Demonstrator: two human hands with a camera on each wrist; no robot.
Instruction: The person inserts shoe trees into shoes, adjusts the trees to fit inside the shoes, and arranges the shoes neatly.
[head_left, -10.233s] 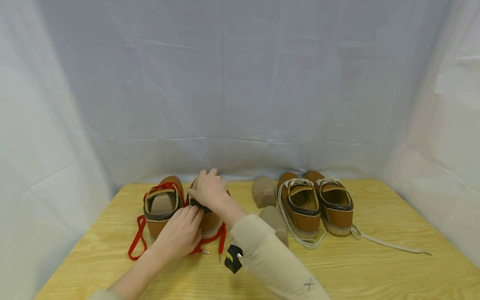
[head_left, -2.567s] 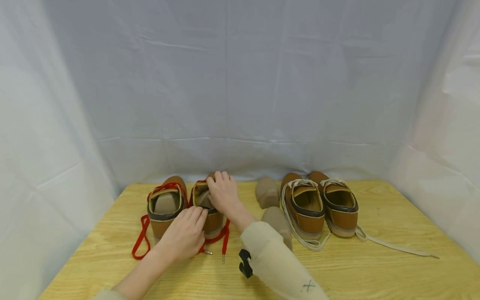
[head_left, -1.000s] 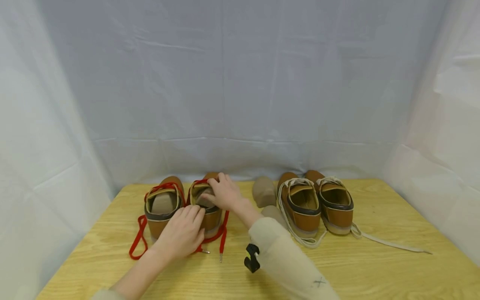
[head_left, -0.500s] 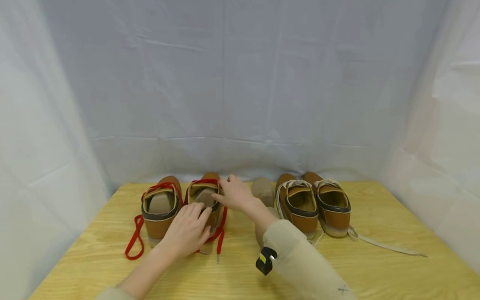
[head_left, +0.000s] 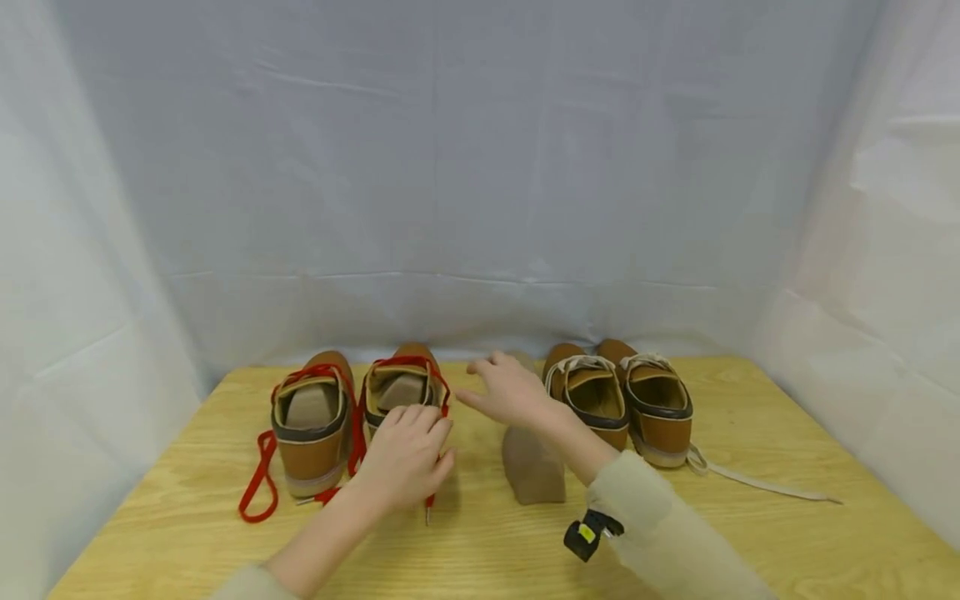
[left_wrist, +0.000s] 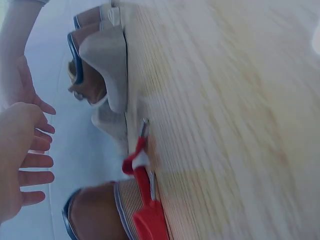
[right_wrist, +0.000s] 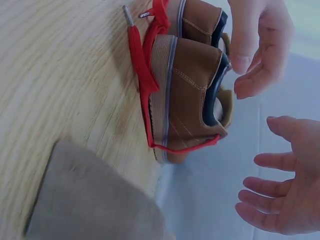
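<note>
Nearest, a beige sleeve (head_left: 675, 542) is reaching in from about 5 o'clock, with a small black clip (head_left: 588, 533) hanging at its cuff. At 6 o'clock the left hand (head_left: 405, 458) is hovering at the heel of the right-hand red-laced shoe (head_left: 401, 396); its fingers are lying loosely bent and gripping nothing, and whether they are touching the heel collar I cannot tell. In the right wrist view that shoe (right_wrist: 190, 95) is standing upright on the bench (head_left: 480, 533), its red lace (right_wrist: 145, 75) trailing along the sole down to the wood.

Just right of centre a grey-brown shoe insert (head_left: 532, 467) is lying on the bench. Above it, at about 12 o'clock, the right hand (head_left: 510, 392) is hanging in the air with fingers spread and relaxed, holding nothing, between the red-laced shoe and the white-laced pair.

At 10 o'clock the other red-laced shoe (head_left: 311, 425) is sitting just beside its partner, an insert showing inside it. At 2 o'clock two brown shoes with cream laces (head_left: 618, 396) are standing side by side, one lace (head_left: 757, 482) running off toward 3 o'clock. Farthest, a white cloth backdrop (head_left: 480, 167) is closing off the scene.
</note>
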